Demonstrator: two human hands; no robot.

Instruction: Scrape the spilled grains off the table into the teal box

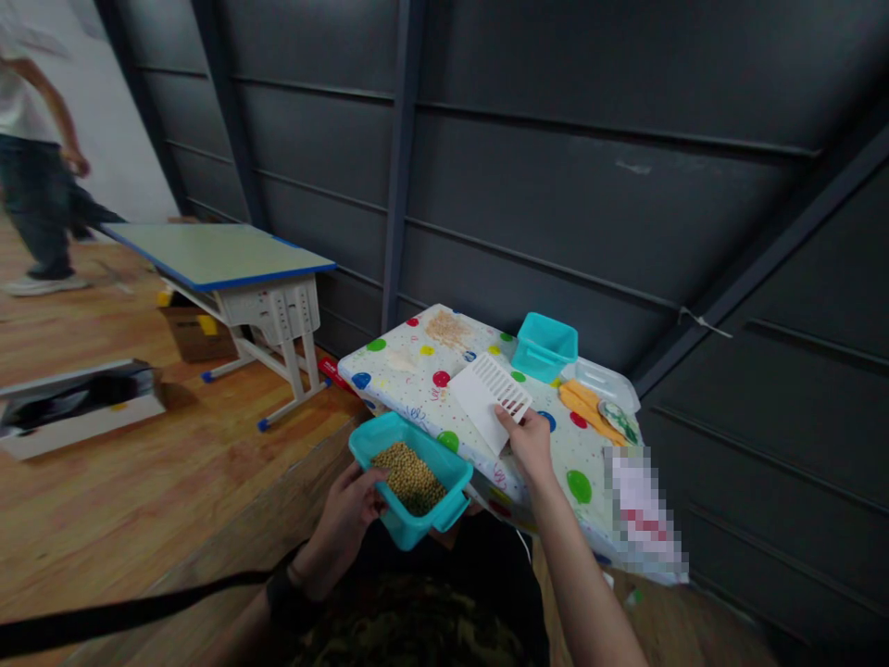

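Two hands are busy: the left hand point(347, 505) has its fingers clasped on the near wall of a teal bin point(408, 530) of beans point(409, 474), just by the near edge of the surface point(409, 398). The right hand's point(532, 440) fingers grasp a slotted white board point(479, 398) above it. Another bin point(538, 361) stands farther back, near an orange cloth point(590, 408).

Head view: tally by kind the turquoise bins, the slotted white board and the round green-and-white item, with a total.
Turquoise bins: 2, one in the left hand, one on the table
Slotted white board: 1, in the right hand
Round green-and-white item: 1
Total: 4
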